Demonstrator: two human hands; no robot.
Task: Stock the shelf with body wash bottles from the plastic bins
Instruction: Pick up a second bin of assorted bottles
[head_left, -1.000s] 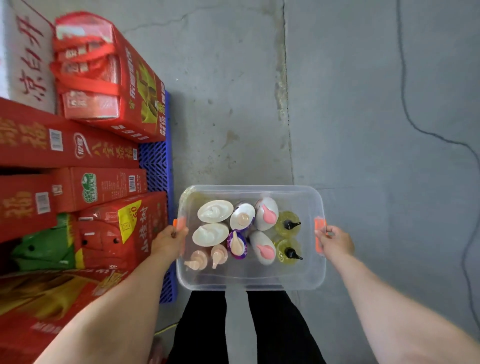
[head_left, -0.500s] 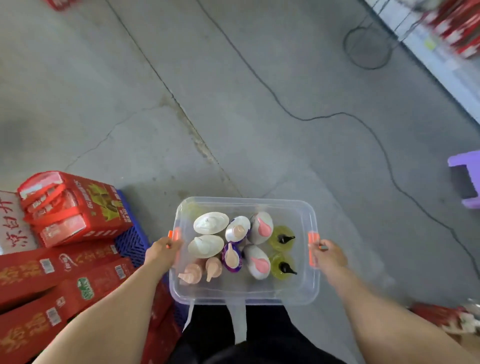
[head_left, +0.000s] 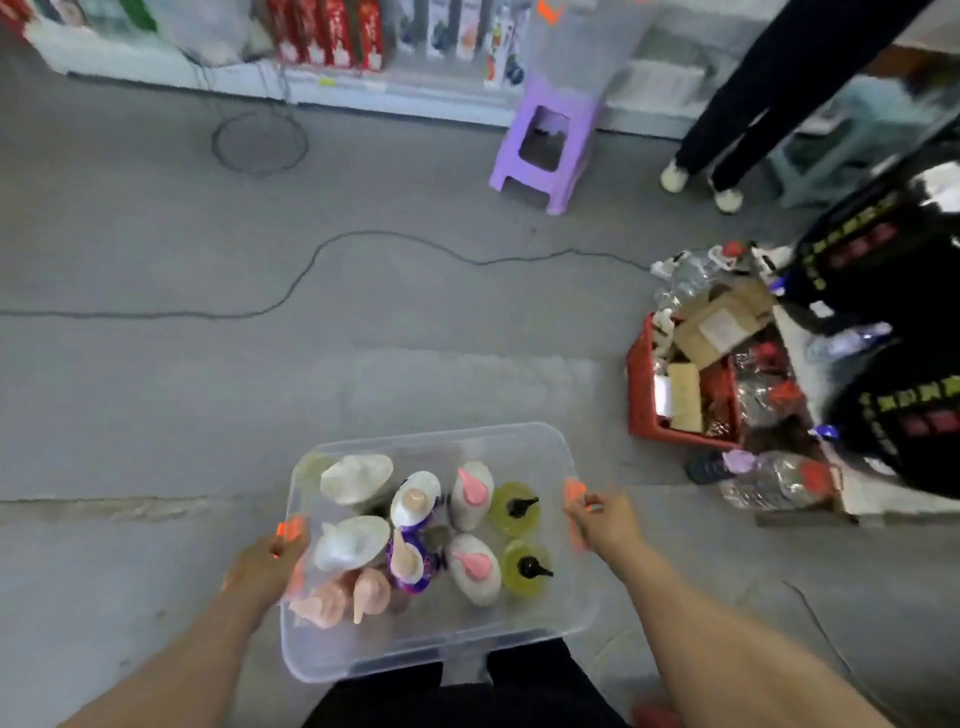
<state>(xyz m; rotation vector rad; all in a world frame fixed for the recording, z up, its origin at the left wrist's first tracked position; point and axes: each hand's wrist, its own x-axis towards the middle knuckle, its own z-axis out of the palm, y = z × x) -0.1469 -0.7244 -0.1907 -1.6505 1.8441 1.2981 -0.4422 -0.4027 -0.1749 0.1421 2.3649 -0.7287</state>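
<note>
Left hand (head_left: 270, 558) and right hand (head_left: 602, 519) each grip an orange handle of clear bin (head_left: 441, 652) holding pump bottles (head_left: 470, 496), above floor.

Blurred shelf (head_left: 395, 91), top cut off

Bottles (head_left: 470, 496) in bin (head_left: 441, 649); stool (head_left: 545, 140) ahead, crate (head_left: 641, 395) right.

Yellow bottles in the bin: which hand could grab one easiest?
Right hand, probably. The yellow bottles stand at the bin's right end, beside it. The left hand is across the bin, past the white bottles. Both hands grip the bin now, so it needs setting down first.
</note>
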